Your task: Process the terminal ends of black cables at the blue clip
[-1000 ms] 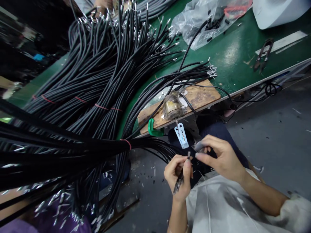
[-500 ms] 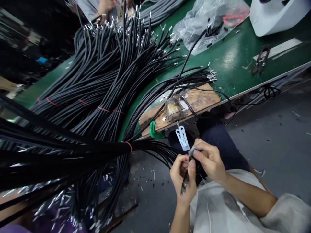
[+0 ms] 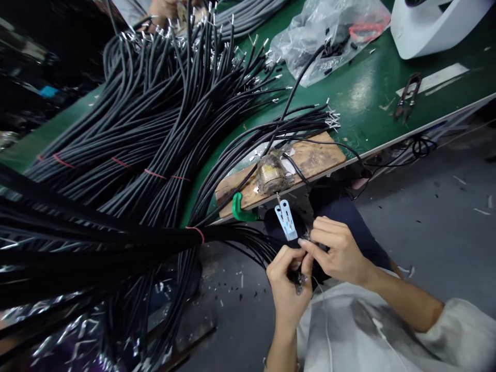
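Low in the head view, my left hand (image 3: 289, 274) is closed around a slim dark object (image 3: 299, 283) with shiny spots. Most of it is hidden in the palm, so its kind is unclear. My right hand (image 3: 341, 250) is pinched, thumb and fingertips meeting the left hand's fingertips. Whatever sits in that pinch is too small and covered to make out. A light blue clothespin (image 3: 285, 221) hangs just above the fingertips, on a thin rod from a tape-wrapped lump (image 3: 272, 174). Black cables (image 3: 248, 238), tied with a red band, run up to behind my left hand.
Several bundles of black cables (image 3: 155, 124) with bare ends cover the green table (image 3: 364, 111). A wooden board (image 3: 321, 155) with a green clamp (image 3: 241, 207) lies at its edge. Snips (image 3: 408, 97), a plastic bag (image 3: 310, 31) and a white container (image 3: 434, 26) stand beyond. Another person's hand (image 3: 165, 9) shows at the back.
My right hand's fingers have curled in more, and its pinch sits slightly lower. The dark object shows less below my left palm. The whole view has shifted a little.
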Demonstrator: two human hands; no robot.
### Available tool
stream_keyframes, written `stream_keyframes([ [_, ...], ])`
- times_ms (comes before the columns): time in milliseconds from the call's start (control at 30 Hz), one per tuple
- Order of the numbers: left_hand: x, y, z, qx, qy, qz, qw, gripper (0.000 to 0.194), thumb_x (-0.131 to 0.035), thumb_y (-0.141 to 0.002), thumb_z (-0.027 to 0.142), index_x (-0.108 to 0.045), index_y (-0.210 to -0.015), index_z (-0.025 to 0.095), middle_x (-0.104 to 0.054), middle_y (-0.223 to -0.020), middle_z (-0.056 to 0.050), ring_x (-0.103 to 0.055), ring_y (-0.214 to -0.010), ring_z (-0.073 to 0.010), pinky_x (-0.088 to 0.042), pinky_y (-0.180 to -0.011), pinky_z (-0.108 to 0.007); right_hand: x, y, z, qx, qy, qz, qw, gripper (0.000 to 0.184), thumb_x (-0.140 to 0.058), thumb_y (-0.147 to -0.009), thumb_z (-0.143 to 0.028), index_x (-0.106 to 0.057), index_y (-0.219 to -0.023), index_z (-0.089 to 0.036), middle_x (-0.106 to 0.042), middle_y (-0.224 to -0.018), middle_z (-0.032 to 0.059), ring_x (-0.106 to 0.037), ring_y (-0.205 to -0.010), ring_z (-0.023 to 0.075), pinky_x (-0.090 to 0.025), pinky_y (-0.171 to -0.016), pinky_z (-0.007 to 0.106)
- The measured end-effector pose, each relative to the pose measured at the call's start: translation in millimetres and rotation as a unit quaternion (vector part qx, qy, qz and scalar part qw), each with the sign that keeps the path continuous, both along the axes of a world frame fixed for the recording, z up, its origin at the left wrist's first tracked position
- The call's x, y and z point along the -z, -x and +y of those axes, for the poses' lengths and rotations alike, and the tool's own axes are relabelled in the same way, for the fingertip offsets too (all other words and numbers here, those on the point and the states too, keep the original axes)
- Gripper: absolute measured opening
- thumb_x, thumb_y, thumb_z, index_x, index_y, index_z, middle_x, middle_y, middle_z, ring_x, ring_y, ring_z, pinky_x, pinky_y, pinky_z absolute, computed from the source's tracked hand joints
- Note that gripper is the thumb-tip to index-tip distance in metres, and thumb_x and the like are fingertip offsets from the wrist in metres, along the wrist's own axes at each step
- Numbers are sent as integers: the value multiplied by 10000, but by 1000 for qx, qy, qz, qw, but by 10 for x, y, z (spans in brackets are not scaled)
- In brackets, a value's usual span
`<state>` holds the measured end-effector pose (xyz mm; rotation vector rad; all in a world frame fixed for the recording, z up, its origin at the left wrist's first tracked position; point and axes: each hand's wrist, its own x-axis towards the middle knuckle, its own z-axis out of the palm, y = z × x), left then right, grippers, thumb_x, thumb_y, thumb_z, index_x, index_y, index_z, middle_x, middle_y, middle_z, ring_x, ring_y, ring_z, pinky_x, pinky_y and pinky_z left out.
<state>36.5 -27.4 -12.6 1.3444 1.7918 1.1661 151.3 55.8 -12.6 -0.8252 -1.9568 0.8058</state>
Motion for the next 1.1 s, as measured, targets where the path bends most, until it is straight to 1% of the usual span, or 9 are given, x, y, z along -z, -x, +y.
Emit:
stream_keyframes([
  [100, 13, -28, -10, -18, 17, -21, 999, 62, -621, -858, 215, -639, -840, 157, -545, -688, 10, -527, -558, -101, -399, -522, -196, 56, 33, -55, 48, -6, 22, 999, 339, -521, -892, -130, -492, -560, -188, -458, -564, -10, -422, -572, 140, -385, -625, 308],
  [267, 46, -57, -37, -95, 32, -100, 990, 127, -646, -854, 287, -613, -870, 165, -585, -661, 13, -554, -534, -96, -423, -498, -179, 124, 66, -159, 37, 170, 202, 964, 194, -568, -893, -180, -647, -716, -170, -585, -692, 31, -518, -641, 147, -428, -614, 290],
  [467, 23, -49, 13, -103, 12, -112, 988, 150, -683, -822, 297, -642, -816, 153, -580, -673, 6, -538, -519, -88, -405, -473, -180, 209, 127, -171, -54, 393, 386, 833, 233, -626, -866, -285, -689, -674, -168, -564, -709, 27, -528, -703, 144, -438, -660, 276],
  [567, -19, -29, 39, -47, -7, -97, 994, 191, -621, -874, 269, -629, -723, 153, -516, -614, 25, -476, -475, -70, -354, -459, -186, 204, 130, -118, -98, 484, 431, 755, 280, -699, -792, -325, -648, -584, -145, -499, -665, 7, -483, -649, 120, -430, -614, 252],
  [667, -66, 18, 44, 17, -20, -88, 996, 334, -562, -914, 260, -574, -600, 148, -460, -546, 29, -437, -456, -69, -326, -462, -203, 179, 108, -46, -178, 533, 412, 717, 285, -725, -766, -346, -638, -603, -130, -493, -642, -2, -470, -591, 106, -418, -554, 239],
  [767, -91, 76, 26, 48, 1, -129, 990, 374, -515, -942, 310, -572, -611, 148, -450, -545, 29, -372, -408, -54, -269, -412, -205, 153, 72, 20, -211, 529, 378, 730, 309, -679, -825, -385, -642, -663, -124, -510, -643, -6, -471, -565, 90, -410, -535, 222],
  [900, -76, 122, -8, 46, 51, -168, 983, 431, -478, -956, 384, -536, -598, 151, -404, -517, 40, -323, -392, -48, -221, -388, -197, 118, -2, 78, -214, 440, 319, 812, 342, -672, -819, -466, -691, -874, -130, -584, -786, 28, -535, -678, 105, -463, -621, 227],
  [1000, -53, 124, -14, 29, 64, -176, 982, 436, -488, -947, 408, -543, -599, 152, -410, -514, 37, -331, -398, -55, -235, -393, -199, 91, -49, 76, -212, 388, 258, 859, 315, -753, -758, -338, -683, -997, -145, -644, -888, 59, -608, -789, 148, -515, -722, 274],
  [1100, -56, 99, 9, 29, 52, -135, 989, 377, -541, -923, 371, -594, -622, 150, -477, -559, 16, -401, -443, -73, -284, -432, -208, 60, -56, 50, -156, 390, 241, 875, 177, -717, -782, -266, -682, -903, -141, -665, -789, 47, -623, -684, 135, -532, -648, 259],
])
